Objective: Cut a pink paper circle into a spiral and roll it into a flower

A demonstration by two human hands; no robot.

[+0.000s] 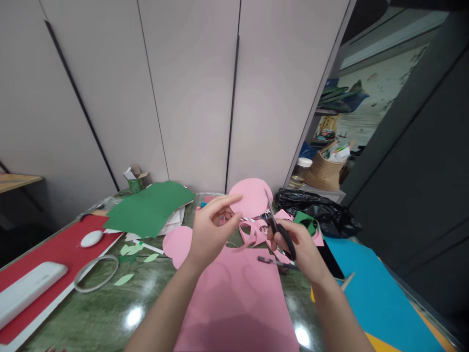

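On the green marble table [91, 313], the left hand [210, 230] pinches a pink paper circle [252, 195] while the right hand [298, 249] grips black scissors [280, 227] cutting its right edge.

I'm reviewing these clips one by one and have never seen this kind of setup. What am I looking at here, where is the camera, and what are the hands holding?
There is no machine: a person wears one camera on the head, looking down at their own bare hands. The left hand pinches a pink paper circle. The right hand grips black-handled scissors, blades pointing up at the circle, with curly pink paper offcuts hanging below. On the green marble-look table lie a pink sheet, green paper, a blue sheet, a red mat and a black plastic bag.
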